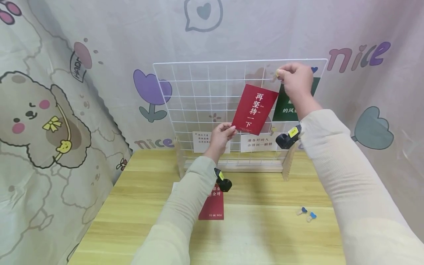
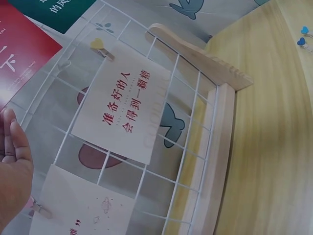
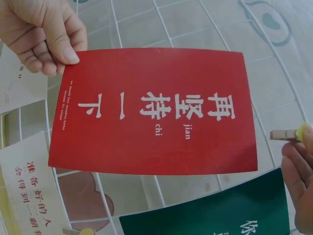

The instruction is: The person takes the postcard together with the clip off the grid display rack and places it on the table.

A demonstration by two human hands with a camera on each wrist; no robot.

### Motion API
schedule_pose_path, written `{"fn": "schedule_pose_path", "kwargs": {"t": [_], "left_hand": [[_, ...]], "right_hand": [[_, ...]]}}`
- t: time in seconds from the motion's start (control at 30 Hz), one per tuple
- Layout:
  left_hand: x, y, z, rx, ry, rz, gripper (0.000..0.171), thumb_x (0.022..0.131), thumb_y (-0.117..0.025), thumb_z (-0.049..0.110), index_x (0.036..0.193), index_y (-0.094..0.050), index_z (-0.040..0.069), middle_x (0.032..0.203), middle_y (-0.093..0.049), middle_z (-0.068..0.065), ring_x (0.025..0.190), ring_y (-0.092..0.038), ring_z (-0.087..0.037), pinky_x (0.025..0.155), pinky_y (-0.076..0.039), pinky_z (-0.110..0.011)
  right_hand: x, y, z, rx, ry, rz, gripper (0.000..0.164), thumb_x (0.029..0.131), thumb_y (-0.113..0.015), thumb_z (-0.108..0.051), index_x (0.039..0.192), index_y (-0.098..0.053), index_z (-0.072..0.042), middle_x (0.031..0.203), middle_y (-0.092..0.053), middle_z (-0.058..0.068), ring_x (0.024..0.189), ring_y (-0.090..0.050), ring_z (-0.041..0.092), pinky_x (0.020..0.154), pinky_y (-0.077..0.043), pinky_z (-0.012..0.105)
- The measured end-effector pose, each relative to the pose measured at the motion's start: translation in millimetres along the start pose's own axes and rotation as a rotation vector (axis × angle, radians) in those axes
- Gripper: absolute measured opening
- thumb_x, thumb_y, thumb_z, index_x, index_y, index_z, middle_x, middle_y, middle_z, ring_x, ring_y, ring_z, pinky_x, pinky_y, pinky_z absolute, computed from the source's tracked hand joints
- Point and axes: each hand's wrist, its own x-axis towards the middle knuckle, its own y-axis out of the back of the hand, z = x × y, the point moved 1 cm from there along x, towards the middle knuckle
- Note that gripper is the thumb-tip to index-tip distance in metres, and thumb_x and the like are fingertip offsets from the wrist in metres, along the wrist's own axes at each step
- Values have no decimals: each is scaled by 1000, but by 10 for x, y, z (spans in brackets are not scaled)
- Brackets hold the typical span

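My left hand (image 1: 220, 138) pinches a red card (image 1: 255, 110) with white lettering by its lower left corner, thumb in front. The card tilts in front of the white wire grid (image 1: 205, 63). In the right wrist view, my right hand (image 3: 299, 171) pinches a small wooden clothespin (image 3: 283, 134) with a yellow heart, apart from the card's top edge. Partly behind the right hand hangs a green card (image 1: 285, 106) on the grid. Lower down, a white card (image 2: 124, 105) with red lettering hangs from another yellow-heart clothespin (image 2: 100, 49).
Another white card (image 1: 201, 141) hangs at the grid's lower left. Wooden feet (image 1: 287, 169) support the grid on the wooden table (image 1: 142, 195). Another red card (image 1: 212, 211) lies partly under my left forearm. Two blue-heart clothespins (image 1: 311, 216) lie at the right. A printed curtain (image 1: 109, 44) hangs behind.
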Motion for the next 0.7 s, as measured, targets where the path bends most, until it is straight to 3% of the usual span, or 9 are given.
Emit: {"fn": "schedule_pose_path", "kwargs": {"t": [0.23, 0.43, 0.53, 0.7], "left_hand": [[-31, 15, -85, -27, 20, -4, 7, 80, -57, 0, 85, -52, -3, 71, -55, -4, 61, -55, -9, 86, -41, -42], [-61, 56, -168, 11, 38, -7, 6, 81, -58, 3, 84, -53, 1, 73, -57, -4, 63, -56, -8, 77, -46, -33], [-86, 86, -209, 16, 49, -9, 6, 81, -58, 4, 85, -53, 2, 74, -57, -4, 65, -56, -9, 71, -48, -26], [-133, 153, -272, 33, 50, -15, 8, 82, -57, 6, 87, -53, 1, 76, -56, -3, 67, -56, -10, 70, -48, -25]], "right_hand": [[28, -19, 220, -8, 57, -15, 43, 64, -63, -49, 98, -65, -23, 104, -56, 0, 94, -51, 18, 84, -42, 28], [34, -13, 346, 21, 61, -37, 42, 64, -65, -47, 98, -65, -22, 102, -57, 2, 93, -53, 19, 85, -42, 28], [-146, 22, 252, 42, 33, -46, 40, 65, -66, -44, 97, -65, -21, 102, -57, 1, 92, -53, 17, 84, -42, 25], [-716, 120, -191, 10, 13, -70, 35, 74, -64, -34, 102, -63, -13, 101, -57, 5, 91, -54, 15, 83, -42, 20]]}}
